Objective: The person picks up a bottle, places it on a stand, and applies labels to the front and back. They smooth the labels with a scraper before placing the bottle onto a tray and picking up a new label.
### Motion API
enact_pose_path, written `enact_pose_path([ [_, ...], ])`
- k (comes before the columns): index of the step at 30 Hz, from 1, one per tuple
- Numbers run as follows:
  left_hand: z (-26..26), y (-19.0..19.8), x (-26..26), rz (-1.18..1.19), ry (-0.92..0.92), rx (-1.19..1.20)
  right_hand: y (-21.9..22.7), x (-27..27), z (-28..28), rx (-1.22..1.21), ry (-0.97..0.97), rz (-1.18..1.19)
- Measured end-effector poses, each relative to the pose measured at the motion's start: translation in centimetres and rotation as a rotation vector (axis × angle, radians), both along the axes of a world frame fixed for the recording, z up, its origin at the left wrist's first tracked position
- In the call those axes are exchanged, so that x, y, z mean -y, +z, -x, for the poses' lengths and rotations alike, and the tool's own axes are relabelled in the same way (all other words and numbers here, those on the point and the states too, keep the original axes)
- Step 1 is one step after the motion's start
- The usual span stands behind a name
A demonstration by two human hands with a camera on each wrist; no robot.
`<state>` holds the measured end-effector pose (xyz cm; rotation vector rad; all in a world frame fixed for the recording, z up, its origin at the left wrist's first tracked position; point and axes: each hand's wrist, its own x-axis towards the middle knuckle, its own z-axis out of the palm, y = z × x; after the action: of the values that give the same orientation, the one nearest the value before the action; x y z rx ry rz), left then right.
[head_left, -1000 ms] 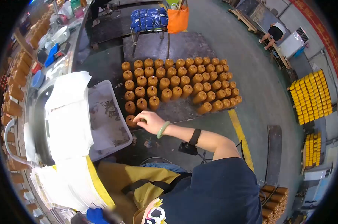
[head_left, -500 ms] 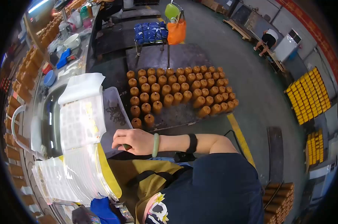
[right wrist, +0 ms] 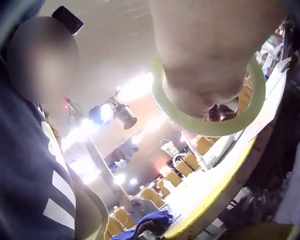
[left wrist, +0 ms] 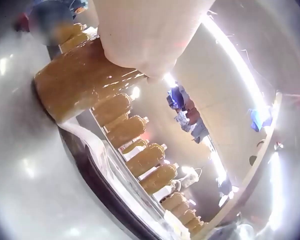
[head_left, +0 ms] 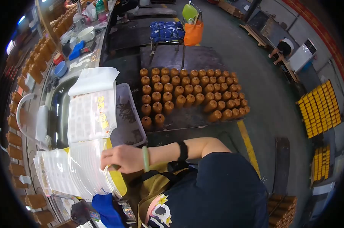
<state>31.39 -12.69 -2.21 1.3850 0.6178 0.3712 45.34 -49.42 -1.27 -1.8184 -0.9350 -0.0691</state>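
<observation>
My right hand [head_left: 124,157] pinches a small dark piece, mostly hidden by the fingers, at the edge of a stack of white sheets [head_left: 84,163]. A green bangle [right wrist: 217,129] circles that wrist. On the stack lies a printed sheet with gold and red characters [head_left: 101,110]. My left hand [left wrist: 145,37] shows only in the left wrist view, overlapping the upper end of a brown glazed bottle [left wrist: 80,82]. Its fingers are hidden, so I cannot tell whether they grip the bottle.
Many brown bottles [head_left: 179,101] stand on a dark board to the front. A translucent plastic bin [head_left: 141,133] and a steel basin [head_left: 57,114] flank the sheets. A blue cloth [head_left: 105,209] lies near me. More bottles [head_left: 14,137] line the bench's left side.
My right hand has moved from the nearest bottles, past the bin, left and down to the sheets. A front-row bottle beside its earlier position is now visible. The head view has shifted.
</observation>
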Motion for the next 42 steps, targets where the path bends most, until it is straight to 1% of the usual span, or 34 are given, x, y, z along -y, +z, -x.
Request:
enact_pose_path([
  [3, 1.1, 0.5, 0.2, 0.029, 0.045, 0.013, 0.2, -3.7, 0.3, 0.055, 0.213, -0.123],
  [4, 2.0, 0.8, 0.1, 0.034, 0.086, 0.02, 0.5, -5.1, 0.3, 0.064, 0.291, -0.148],
  [5, 3.2, 1.1, -0.2, 0.038, 0.144, 0.036, 1.3, -5.9, 0.5, 0.047, 0.346, -0.121],
  [6, 4.9, 1.2, -0.4, 0.043, 0.223, 0.059, 1.1, -7.1, 0.5, 0.052, 0.388, -0.128],
  [8, 10.4, 1.4, -0.1, 0.05, 0.421, 0.113, 1.2, -9.4, 1.0, 0.028, 0.499, -0.161],
  [9, 12.7, 1.1, 0.3, 0.057, 0.521, 0.145, 1.0, -10.7, 1.5, 0.04, 0.603, -0.163],
  [11, 17.0, 0.8, 1.9, 0.067, 0.701, 0.199, 0.7, -12.6, 2.7, -0.12, 0.777, -0.074],
  [12, 18.6, 1.0, 3.1, 0.076, 0.773, 0.227, 1.0, -13.3, 3.4, -0.109, 0.853, -0.064],
  [14, 17.1, -0.5, 4.1, 0.134, 0.59, 0.33, 2.2, -13.9, 4.9, -0.1, 0.926, -0.125],
  [15, 15.7, -0.3, 5.4, 0.181, 0.528, 0.344, 2.4, -13.9, 5.0, -0.101, 0.987, 0.026],
  [16, 14.1, 0.5, 7.2, 0.228, 0.463, 0.351, 2.5, -13.8, 5.4, -0.106, 1.045, 0.035],
  [18, 10.8, 1.8, 9.7, 0.154, 0.465, 0.299, 2.9, -13.6, 6.0, -0.107, 0.929, 0.075],
  [19, 9.4, 1.8, 10.6, 0.173, 0.478, 0.314, 2.6, -13.3, 6.0, -0.191, 0.908, 0.154],
  [20, 8.4, 1.6, 11.3, 0.191, 0.496, 0.325, 2.4, -13.2, 5.5, -0.08, 0.87, -0.005],
  [21, 7.2, 1.8, 12.4, 0.13, 0.493, 0.308, 2.6, -12.7, 4.9, -0.049, 0.849, -0.005],
  [22, 6.8, 2.1, 13.7, 0.076, 0.5, 0.277, 2.4, -12.0, 4.7, -0.14, 0.83, 0.066],
  [23, 6.5, 2.7, 14.4, 0.086, 0.501, 0.198, 2.2, -11.8, 4.3, -0.134, 0.836, 0.103],
  [24, 6.1, 3.1, 14.5, 0.098, 0.496, 0.131, 2.0, -11.6, 4.4, -0.13, 0.833, 0.131],
  [25, 5.9, 3.5, 14.6, 0.13, 0.497, 0.108, 2.7, -11.7, 4.6, -0.259, 0.836, 0.135],
  [26, 5.7, 3.8, 14.5, 0.16, 0.484, 0.096, 1.6, -11.6, 4.6, -0.276, 0.837, 0.181],
  [27, 5.4, 3.8, 14.4, 0.147, 0.516, 0.094, 1.6, -11.5, 4.6, -0.237, 0.829, 0.162],
  [28, 5.2, 3.3, 14.1, 0.149, 0.497, 0.109, 1.6, -11.7, 4.7, -0.204, 0.814, 0.15],
  [29, 5.2, 3.2, 13.9, 0.153, 0.471, 0.123, 1.6, -11.8, 4.7, -0.212, 0.832, 0.149],
  [32, 4.9, 3.5, 13.0, 0.197, 0.484, 0.157, 1.6, -12.6, 4.6, -0.264, 0.827, 0.172],
  [33, 4.9, 3.3, 12.3, 0.224, 0.444, 0.132, 1.4, -12.9, 4.5, -0.194, 0.81, 0.164],
  [34, 4.7, 3.4, 11.8, 0.224, 0.444, 0.13, 1.2, -13.2, 4.4, -0.125, 0.79, 0.155],
  [36, 4.2, 3.5, 11.1, 0.214, 0.456, 0.114, 1.2, -13.9, 4.3, -0.145, 0.775, 0.142],
  [37, 4.0, 3.4, 10.5, 0.15, 0.459, 0.046, 1.6, -14.2, 4.3, -0.191, 0.767, 0.172],
  [38, 3.6, 3.7, 10.3, 0.133, 0.475, 0.077, 1.8, -14.6, 4.2, -0.238, 0.757, 0.202],
  [39, 3.4, 3.8, 10.0, 0.043, 0.476, 0.021, 1.3, -15.2, 4.4, -0.294, 0.754, 0.116],
  [40, 3.3, 3.7, 9.7, -0.044, 0.473, -0.037, 0.7, -15.4, 3.7, -0.306, 0.74, 0.129],
  [41, 3.5, 3.3, 9.4, -0.022, 0.458, -0.052, 0.0, -15.2, 2.6, -0.163, 0.778, 0.189],
  [42, 4.0, 2.7, 9.2, -0.203, 0.407, -0.163, -0.6, -14.8, 1.5, -0.028, 0.813, 0.253],
])
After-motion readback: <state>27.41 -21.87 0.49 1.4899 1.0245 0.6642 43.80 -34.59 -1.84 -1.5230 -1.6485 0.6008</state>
